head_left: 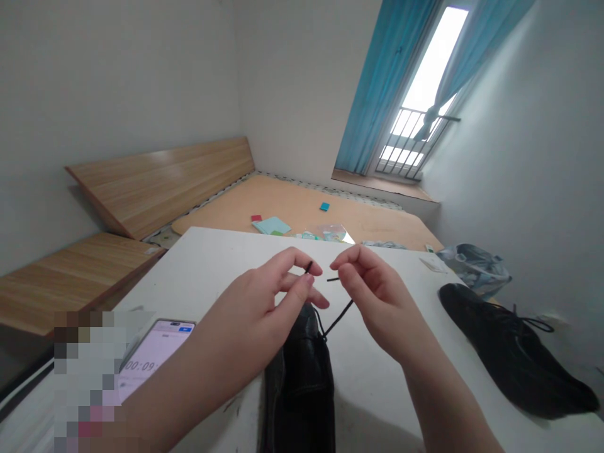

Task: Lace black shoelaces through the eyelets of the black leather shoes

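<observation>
A black leather shoe point(299, 377) rests on the white table point(217, 258) right below me, toe pointing away. My left hand point(274, 296) pinches one end of its black lace between thumb and fingers, just above the toe. My right hand point(372, 292) pinches the other lace end point(340, 314), which runs down to the shoe. The two hands are a few centimetres apart, fingertips facing each other.
A second black shoe point(514, 352) lies on the table's right side, near a crumpled plastic bag point(474, 264). A phone point(153, 352) showing a timer lies at the left. Behind the table is a wooden bed platform point(302, 211) with coloured cards.
</observation>
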Demonstrator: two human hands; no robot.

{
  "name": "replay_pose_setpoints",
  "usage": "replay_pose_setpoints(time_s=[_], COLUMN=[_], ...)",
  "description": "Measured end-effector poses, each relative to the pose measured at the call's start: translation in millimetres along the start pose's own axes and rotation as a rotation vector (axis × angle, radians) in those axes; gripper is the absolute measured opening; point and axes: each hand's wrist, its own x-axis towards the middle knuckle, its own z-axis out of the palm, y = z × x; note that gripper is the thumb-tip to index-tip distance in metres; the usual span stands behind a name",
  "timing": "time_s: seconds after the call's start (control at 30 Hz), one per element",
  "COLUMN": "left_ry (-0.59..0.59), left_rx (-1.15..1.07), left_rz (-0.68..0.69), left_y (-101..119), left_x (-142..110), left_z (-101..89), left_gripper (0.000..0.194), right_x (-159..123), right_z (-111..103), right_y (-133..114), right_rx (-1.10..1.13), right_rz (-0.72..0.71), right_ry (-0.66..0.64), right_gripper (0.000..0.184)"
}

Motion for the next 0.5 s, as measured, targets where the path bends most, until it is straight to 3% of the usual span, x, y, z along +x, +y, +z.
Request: replay_pose_setpoints(time_s=[0.1,0.23,0.33,0.5], left_ry=[0.096,0.279,0.395,0.448], left_rx=[0.006,0.030,-0.026,-0.074], left_rz=[0.055,0.207,0.203,0.239], left_y=[-2.3,-2.3,-2.7,-4.9], left_x=[3.6,5.1,3.6,2.8], left_z=[0.7,2.6,6.0,9.2], left_gripper=[0.019,0.015,0.012,0.013], right_x=[1.4,-1.9,-7.0,-10.8], right_z=[1.6,7.9,12.7,18.0], right_y=[2.2,1.2,-1.6,-4.1], right_rx=[0.083,0.371,0.518,0.566], right_rz=[0.026,-0.015,-0.018,0.049], right_ry=[0.005,-0.055,-0.075,-0.100], right_gripper=[0.022,0.004,0.004,0.006])
